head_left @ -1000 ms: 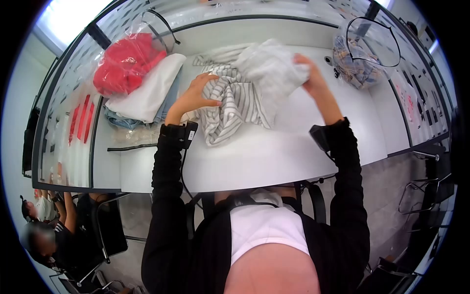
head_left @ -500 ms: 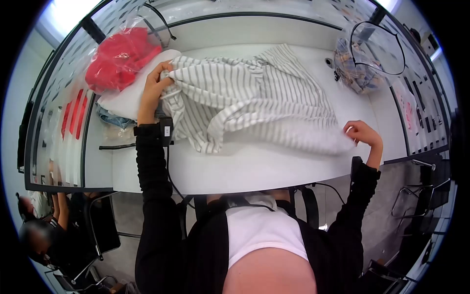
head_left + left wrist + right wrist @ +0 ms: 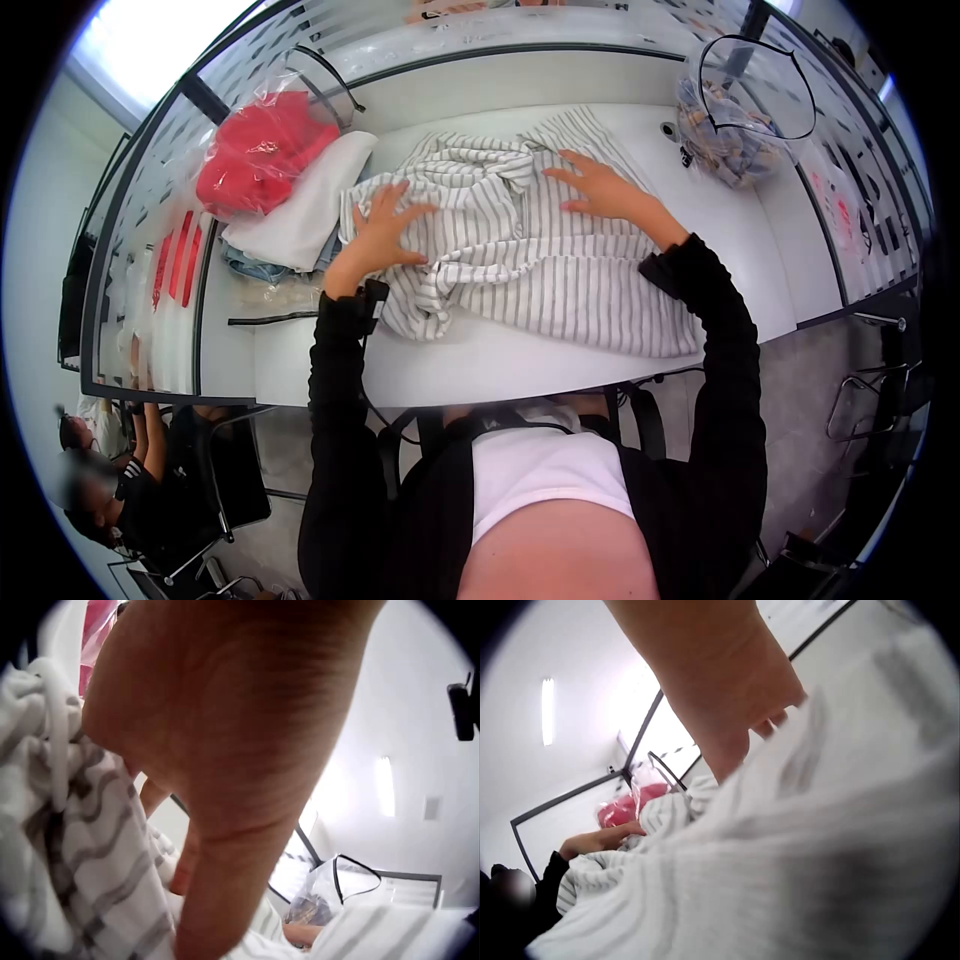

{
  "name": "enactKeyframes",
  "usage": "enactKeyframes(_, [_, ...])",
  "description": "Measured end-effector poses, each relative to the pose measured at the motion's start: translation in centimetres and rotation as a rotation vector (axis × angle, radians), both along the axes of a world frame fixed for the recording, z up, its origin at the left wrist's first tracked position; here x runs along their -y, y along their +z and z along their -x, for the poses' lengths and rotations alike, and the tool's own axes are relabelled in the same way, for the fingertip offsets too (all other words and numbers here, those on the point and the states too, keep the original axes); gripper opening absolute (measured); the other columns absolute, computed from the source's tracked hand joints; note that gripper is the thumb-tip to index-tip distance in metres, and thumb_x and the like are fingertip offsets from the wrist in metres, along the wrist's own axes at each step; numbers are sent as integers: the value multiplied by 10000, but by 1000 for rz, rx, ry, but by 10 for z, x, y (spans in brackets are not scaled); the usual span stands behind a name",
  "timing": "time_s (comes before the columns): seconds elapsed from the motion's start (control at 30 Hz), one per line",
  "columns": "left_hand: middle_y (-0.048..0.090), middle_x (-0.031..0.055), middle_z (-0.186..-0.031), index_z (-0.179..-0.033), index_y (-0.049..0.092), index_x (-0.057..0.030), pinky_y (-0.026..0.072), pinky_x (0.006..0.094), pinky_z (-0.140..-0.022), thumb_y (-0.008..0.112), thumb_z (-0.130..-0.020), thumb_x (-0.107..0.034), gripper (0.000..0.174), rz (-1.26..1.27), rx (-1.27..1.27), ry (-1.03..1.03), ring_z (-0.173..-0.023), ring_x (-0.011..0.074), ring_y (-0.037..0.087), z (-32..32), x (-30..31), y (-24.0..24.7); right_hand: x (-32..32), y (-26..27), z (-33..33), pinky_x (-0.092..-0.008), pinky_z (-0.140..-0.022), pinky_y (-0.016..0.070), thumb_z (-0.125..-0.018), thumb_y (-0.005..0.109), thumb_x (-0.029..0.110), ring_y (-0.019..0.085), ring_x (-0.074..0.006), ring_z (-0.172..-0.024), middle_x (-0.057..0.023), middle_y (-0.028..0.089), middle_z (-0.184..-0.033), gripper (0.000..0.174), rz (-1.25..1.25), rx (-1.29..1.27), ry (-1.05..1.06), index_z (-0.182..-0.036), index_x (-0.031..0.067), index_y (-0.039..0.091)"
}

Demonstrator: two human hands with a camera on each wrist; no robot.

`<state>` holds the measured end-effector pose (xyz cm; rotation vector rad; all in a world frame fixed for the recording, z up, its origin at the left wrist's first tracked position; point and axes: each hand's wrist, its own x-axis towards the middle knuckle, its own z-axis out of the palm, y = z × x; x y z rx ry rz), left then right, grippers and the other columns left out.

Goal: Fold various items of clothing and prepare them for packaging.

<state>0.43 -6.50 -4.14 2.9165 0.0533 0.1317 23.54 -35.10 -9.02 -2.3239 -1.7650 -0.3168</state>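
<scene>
A white garment with grey stripes (image 3: 590,290) lies spread and rumpled over the white table. On its left part rests my left hand (image 3: 378,235), fingers spread; the left wrist view shows that hand (image 3: 225,750) close against striped folds (image 3: 112,847). My right hand (image 3: 605,192) lies on the upper right part with its fingers apart. In the right wrist view the same hand (image 3: 720,682) touches the cloth (image 3: 705,900), and its fingertips are partly hidden by a fold. Neither hand visibly grips the fabric.
At the left, a bagged red item (image 3: 260,150) lies on a folded white cloth (image 3: 300,215) with blue denim (image 3: 250,264) under it. A clear bag of patterned fabric (image 3: 730,140) stands back right. Clear partitions (image 3: 150,290) flank the white table (image 3: 400,375).
The striped garment went from bunched to spread across the table. My left hand moved left, then back right onto it; my right hand swung out to the lower right, then back up onto the cloth.
</scene>
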Motion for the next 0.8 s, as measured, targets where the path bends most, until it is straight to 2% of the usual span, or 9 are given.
enactKeyframes(0.1, [357, 65, -1292, -905, 542, -178, 173, 641, -904, 694, -612, -200, 331, -142, 85, 5, -1238, 267, 275, -5, -17, -34, -10, -9, -12, -415, -888, 390, -781, 591, 327, 397, -351, -1126, -199, 382, -1234, 477, 126, -127, -176, -1178, 105, 446])
enactKeyframes(0.23, [405, 50, -1248, -792, 495, -128, 209, 635, -868, 622, -659, -150, 185, -182, 180, -9, -1191, 233, 338, -5, -19, -40, 4, -1, -16, -393, -764, 466, -786, 555, 166, 477, -339, -970, -207, 446, -1055, 221, 201, -39, -339, -964, 41, 516])
enactKeyframes(0.37, [301, 72, -1330, -961, 521, -160, 185, 626, -916, 635, -649, -169, 332, -91, 143, -103, -1274, 267, 219, 5, -10, -24, 31, -20, -15, -389, -644, 490, -714, 517, 63, 520, -307, -841, -191, 482, -929, 130, 196, 236, -346, -808, -19, 553])
enactKeyframes(0.43, [215, 67, -1375, -1079, 502, -201, 167, 612, -944, 622, -641, -105, 464, -114, -11, -137, -1301, 282, 148, 15, -5, -15, 42, -19, 16, -325, -659, 487, -681, 554, 55, 543, -251, -846, -135, 541, -875, 135, 335, 292, -589, -768, 58, 658])
enactKeyframes(0.53, [187, 62, -1387, -1116, 492, -234, 181, 607, -942, 596, -641, -52, 519, -106, -70, -179, -1297, 294, 149, 19, 1, -12, 71, -23, 60, -335, -569, 458, -709, 529, 91, 600, -237, -730, -88, 621, -763, 143, 766, 136, -622, -733, 64, 667])
enactKeyframes(0.63, [166, 66, -1396, -1135, 488, -268, 228, 603, -925, 570, -636, -17, 564, -34, 43, -228, -1289, 313, 159, 11, 0, -28, 97, -1, 118, -381, -562, 484, -656, 595, 89, 626, -229, -733, -80, 637, -770, 89, 768, 171, -223, -716, 79, 660])
enactKeyframes(0.67, [191, 84, -1386, -1108, 496, -265, 306, 566, -901, 573, -640, -26, 531, -30, 32, -209, -1270, 326, 202, 6, 5, -28, 101, 9, 128, -386, -583, 470, -664, 610, 140, 615, -265, -701, -109, 618, -710, 97, 770, 36, -118, -708, 64, 648])
enactKeyframes(0.77, [258, 136, -1356, -1068, 529, -222, 322, 435, -949, 567, -609, 23, 521, 23, 103, -238, -1221, 358, 290, -12, 10, -36, 83, 82, 149, -383, -597, 466, -693, 613, 199, 592, -307, -702, -140, 595, -687, 159, 845, -406, 83, -717, 43, 627])
enactKeyframes(0.8, [298, 165, -1327, -977, 532, -183, 340, 392, -943, 570, -631, 19, 402, 24, 124, -253, -1186, 385, 331, -18, 14, -35, 78, 85, 144, -390, -580, 455, -722, 602, 221, 580, -308, -671, -137, 584, -683, 194, 698, -514, 101, -755, 31, 581])
